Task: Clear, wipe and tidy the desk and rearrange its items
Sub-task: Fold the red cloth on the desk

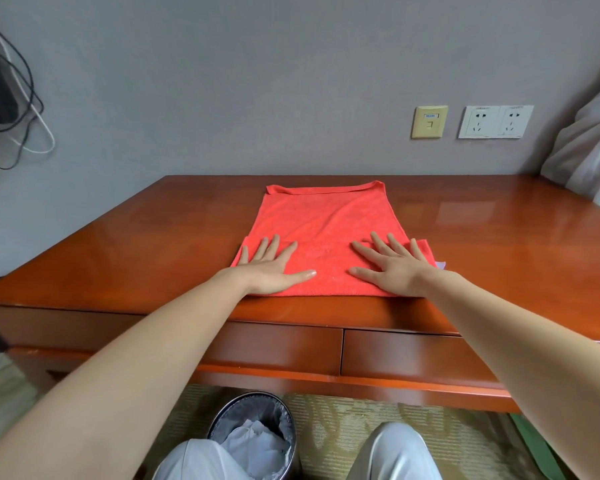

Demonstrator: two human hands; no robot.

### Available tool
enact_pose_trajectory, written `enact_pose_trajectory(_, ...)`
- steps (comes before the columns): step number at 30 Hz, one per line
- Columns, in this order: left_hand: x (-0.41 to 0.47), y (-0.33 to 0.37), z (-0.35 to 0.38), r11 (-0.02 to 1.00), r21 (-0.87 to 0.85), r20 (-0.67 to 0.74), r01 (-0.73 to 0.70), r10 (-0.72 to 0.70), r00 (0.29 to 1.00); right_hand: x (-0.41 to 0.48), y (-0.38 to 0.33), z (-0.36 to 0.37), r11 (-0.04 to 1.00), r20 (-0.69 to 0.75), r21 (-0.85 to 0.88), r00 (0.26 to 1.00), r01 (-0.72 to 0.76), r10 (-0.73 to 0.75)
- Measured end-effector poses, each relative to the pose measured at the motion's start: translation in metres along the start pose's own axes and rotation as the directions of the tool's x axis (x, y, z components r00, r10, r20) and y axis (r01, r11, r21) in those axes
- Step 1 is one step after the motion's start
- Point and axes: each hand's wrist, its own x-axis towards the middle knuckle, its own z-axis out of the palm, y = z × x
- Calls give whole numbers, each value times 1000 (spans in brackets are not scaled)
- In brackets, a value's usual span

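Coral-red terry cloth (323,223) lies spread flat at the centre of the frame, a soft napped rectangle with its far hem rolled over. It rests on a glossy reddish-brown wooden tabletop (499,237) that mirrors the light.

Both hands press on the cloth's near end. The left hand (272,268) is at its lower left corner and the right hand (394,268) at its lower right, each palm down with fingers straight and spread, gripping nothing. A pale scrap (440,265) peeks out at the cloth's right edge; what it is cannot be told.

Two flat drawer fronts (413,355) run below the tabletop's front lip. At the lower middle of the frame, a round wastebin (222,419) holding crumpled white paper (253,441) stands on patterned carpet (343,410). At upper right, a beige data port (429,121) and a white double socket (496,121) sit on the grey wall (257,81). Dark cables (21,109) hang at upper left.
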Motion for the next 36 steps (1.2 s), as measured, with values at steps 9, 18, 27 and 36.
enact_pose_trajectory(9,-18,-5,4,999,-33,-61,13,-15,998,-7,6,0,1000,0,4,1000,-8,8)
enact_pose_trajectory(18,-47,-18,0,996,-15,54,-88,89,995,-17,6,2,999,-22,9,999,48,-48)
enact_pose_trajectory(27,-68,-36,1,995,64,110,-81,73,991,-33,6,3,999,35,-18,998,44,-43)
enact_pose_trajectory(36,-87,-41,-7,986,63,-37,-154,156,987,-64,9,-10,989,-51,122,996,84,-78)
